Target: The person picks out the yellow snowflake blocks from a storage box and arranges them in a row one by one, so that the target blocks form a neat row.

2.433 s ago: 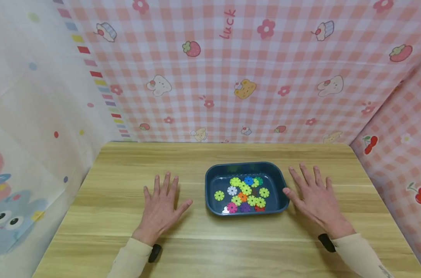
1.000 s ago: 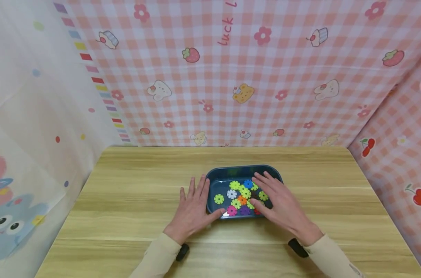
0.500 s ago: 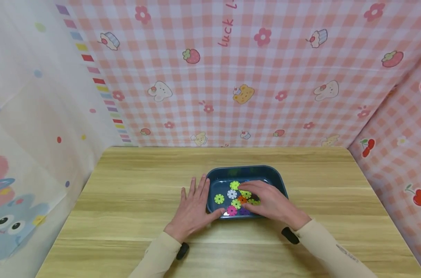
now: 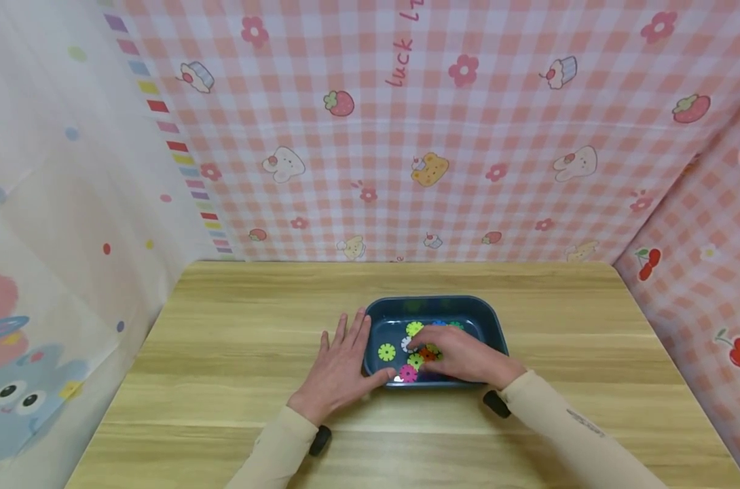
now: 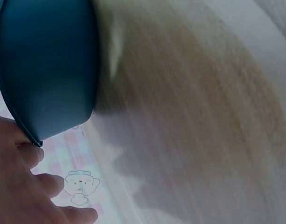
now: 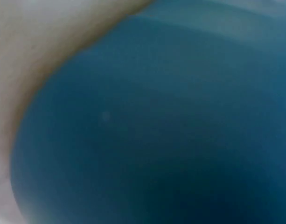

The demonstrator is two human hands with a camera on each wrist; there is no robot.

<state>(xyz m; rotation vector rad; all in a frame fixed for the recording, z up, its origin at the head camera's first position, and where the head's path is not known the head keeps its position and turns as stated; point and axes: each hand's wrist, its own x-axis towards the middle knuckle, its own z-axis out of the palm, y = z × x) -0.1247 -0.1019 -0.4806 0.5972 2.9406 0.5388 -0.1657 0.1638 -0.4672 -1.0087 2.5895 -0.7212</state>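
Note:
A dark blue tray point(image 4: 379, 331) holds several flat, notched plastic discs, including a white disc point(image 4: 406, 343), a pink disc point(image 4: 408, 373), an orange disc point(image 4: 428, 355) and a yellow-green disc point(image 4: 386, 352). My left hand point(image 4: 330, 380) lies against the tray's left side, its fingers extended and thumb at the near rim. Inside the tray, my right hand point(image 4: 468, 356) reaches over the discs from the right. Its thumb and forefinger stand apart around the middle discs, the forefinger near the white one; the palm hides others. The right wrist view shows only the blurred blue tray wall point(image 6: 133, 116).
A wooden table point(image 4: 254, 299) supports the tray. Behind it hangs a pink checked cloth point(image 4: 370, 136), with more cloth at the left and right sides. Black wrist bands point(image 4: 320, 440) show beneath both sleeves.
Both hands have come inward from beside the tray. The left hand reached its left side and stayed there; the right hand entered over the discs and slid leftward, covering more of them.

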